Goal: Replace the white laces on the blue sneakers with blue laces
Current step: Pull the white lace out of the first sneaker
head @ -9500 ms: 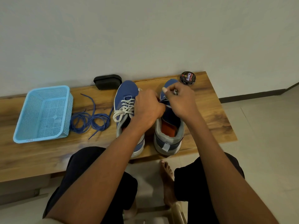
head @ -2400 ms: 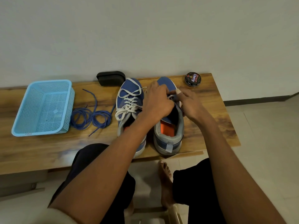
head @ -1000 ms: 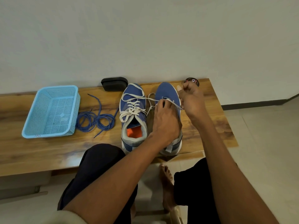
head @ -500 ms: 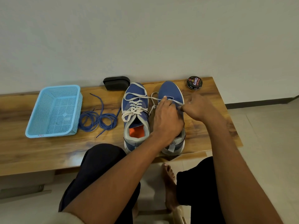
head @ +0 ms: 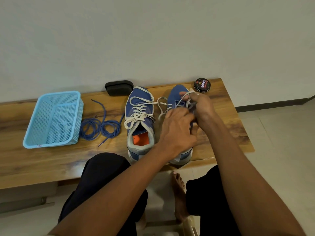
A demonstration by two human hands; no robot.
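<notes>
Two hands work on the right sneaker's white lace

The right hand [head: 202,108] pinches the white lace [head: 162,103] at 12 o'clock of the right sneaker [head: 175,96]; the left hand [head: 177,132], fingers curled, lies over it. Blue laces [head: 100,127] lie at 9 o'clock.

The setting is a plain domestic room, likely a home entry or living area. A low wooden bench [head: 230,116] stands against a bare painted wall [head: 153,40] above a pale tiled floor [head: 281,150] with a dark skirting strip. On the bench, a tin of shoe polish [head: 202,85] sits at the far right corner, a black case [head: 118,87] at the wall edge, and a light blue plastic basket [head: 52,120] towards the left.
</notes>
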